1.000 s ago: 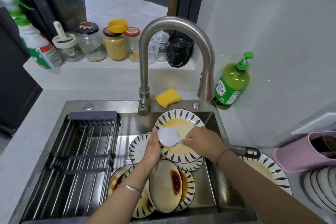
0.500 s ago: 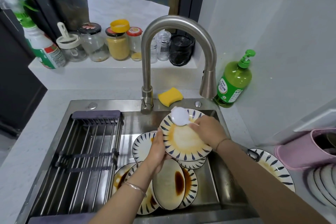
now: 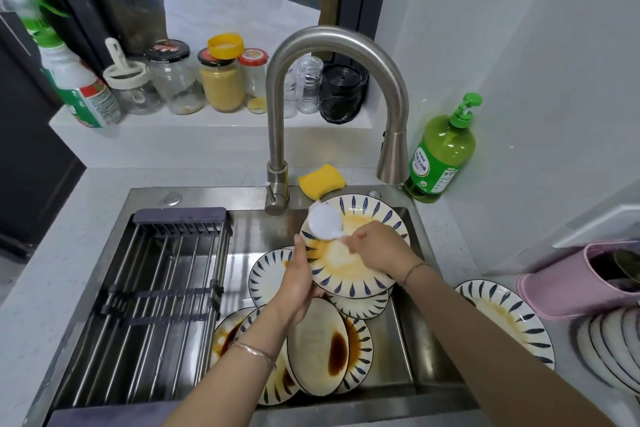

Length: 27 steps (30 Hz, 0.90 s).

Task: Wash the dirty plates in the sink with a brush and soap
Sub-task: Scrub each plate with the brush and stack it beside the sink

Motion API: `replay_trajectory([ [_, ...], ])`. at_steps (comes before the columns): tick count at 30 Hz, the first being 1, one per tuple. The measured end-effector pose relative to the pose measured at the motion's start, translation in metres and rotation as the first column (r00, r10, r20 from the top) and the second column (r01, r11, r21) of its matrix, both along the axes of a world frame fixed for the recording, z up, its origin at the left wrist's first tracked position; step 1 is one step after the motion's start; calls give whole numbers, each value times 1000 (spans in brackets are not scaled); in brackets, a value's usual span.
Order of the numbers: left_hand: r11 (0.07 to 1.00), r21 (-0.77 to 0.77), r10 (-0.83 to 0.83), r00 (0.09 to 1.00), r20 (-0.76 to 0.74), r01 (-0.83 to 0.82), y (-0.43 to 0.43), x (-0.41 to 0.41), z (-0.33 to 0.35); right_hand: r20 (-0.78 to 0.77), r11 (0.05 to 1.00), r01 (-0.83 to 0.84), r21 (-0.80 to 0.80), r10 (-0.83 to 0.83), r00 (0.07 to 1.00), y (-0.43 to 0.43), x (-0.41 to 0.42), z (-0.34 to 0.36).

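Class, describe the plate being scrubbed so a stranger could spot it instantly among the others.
Find the curved steel faucet over the sink. Below it, the left hand grips one plate while the right hand holds a white brush on it. Alone among the plates, it is lifted above the pile.

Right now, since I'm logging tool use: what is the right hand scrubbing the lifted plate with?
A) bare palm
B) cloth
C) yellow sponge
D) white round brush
D: the right hand holds a white round brush on the plate; the yellow sponge lies untouched by the faucet.
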<state>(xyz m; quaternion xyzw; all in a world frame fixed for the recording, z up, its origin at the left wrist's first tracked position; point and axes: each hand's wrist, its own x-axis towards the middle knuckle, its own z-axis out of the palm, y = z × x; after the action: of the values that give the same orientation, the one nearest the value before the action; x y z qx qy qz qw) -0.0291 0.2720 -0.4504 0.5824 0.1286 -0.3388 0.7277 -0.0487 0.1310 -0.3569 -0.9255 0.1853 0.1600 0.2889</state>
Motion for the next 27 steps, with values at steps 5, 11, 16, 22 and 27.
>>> replay_trajectory([
  [5, 1000, 2, 31, 999, 12, -31, 1, 4, 2, -2, 991, 5, 137, -5, 1000, 3, -2, -5],
  [11, 999, -2, 49, 997, 62, -49, 3, 8, 3, 95, 994, -1, 107, -10, 995, 7, 0, -3],
  [16, 998, 55, 17, 995, 101, -22, 17, 16, 2, -158, 955, -99, 281, 148, 976, 0, -14, 10],
  [22, 996, 83, 13, 991, 135, -24, 21, 16, 10, -69, 967, -93, 237, 113, 991, 10, -22, -1],
  [27, 987, 142, 46, 987, 151, -68, 30, 18, 9, -207, 963, -206, 172, 239, 949, -13, -32, 10],
])
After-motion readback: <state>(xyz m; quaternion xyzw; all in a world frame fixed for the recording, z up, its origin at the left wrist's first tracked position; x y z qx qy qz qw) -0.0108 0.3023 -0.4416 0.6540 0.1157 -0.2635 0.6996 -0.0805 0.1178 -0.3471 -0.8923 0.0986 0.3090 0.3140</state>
